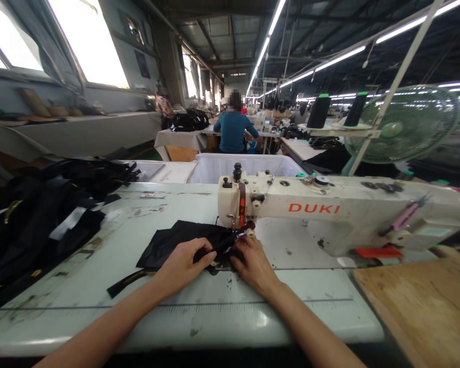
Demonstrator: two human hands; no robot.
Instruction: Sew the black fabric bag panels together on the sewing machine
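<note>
A piece of black fabric [178, 240] lies on the pale sewing table [138, 306], under the needle head of a white DUKI sewing machine [329, 209]. My left hand [184, 263] rests on the fabric with its fingers curled, pinching the fabric's edge. Just below the needle, my right hand [253, 260] presses on the fabric, fingers bent onto the cloth. A black strip with a yellowish edge [128, 281] trails from the fabric toward the table's front left.
A heap of black garments [42, 214] covers the table's left side. A wooden board [425, 306] lies at the right front. A green fan [410, 122] and thread cones [318, 110] stand behind the machine. A person in a teal top [233, 130] sits far ahead.
</note>
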